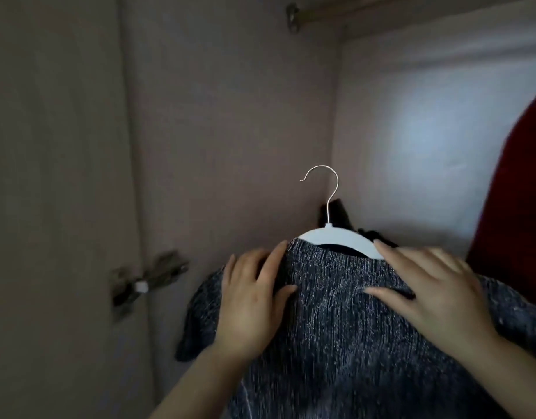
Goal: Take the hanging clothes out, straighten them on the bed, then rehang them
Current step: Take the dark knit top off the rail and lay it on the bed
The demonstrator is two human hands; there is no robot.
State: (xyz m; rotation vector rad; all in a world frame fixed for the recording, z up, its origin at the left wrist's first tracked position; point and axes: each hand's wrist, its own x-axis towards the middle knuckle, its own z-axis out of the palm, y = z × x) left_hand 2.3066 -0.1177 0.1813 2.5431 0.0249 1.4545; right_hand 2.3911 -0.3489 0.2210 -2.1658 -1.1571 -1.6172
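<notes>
A dark, silver-flecked knit sweater (345,328) filled the near foreground, held up in the air at the mouth of a wardrobe rather than hanging from anything. The person's left hand (248,300) gripped the garment's left shoulder, fingers curled over its far side and thumb pressed to the front. The right hand (433,291) lay spread over the right shoulder with fingers nearly straight, grasping nothing that could be seen, its forefinger reaching the edge of the hanger. The sweater sat on that white hanger (330,235), whose pale top showed just beyond the neckline between the two hands. Its thin metal hook (330,182) stood upright and free, well below the rail and touching nothing. Just behind the hook's stem a dark item (339,216) sat low in the far corner, too dim to identify. A red garment (514,207) hung along the right edge of the scene, beside the right hand. To the left, a metal hinge (146,276) joined the open door (49,176) to the cabinet side. Farther off, the pale back wall (230,116) rose to a rail (321,10) fixed in a metal bracket (292,18) at the top.
</notes>
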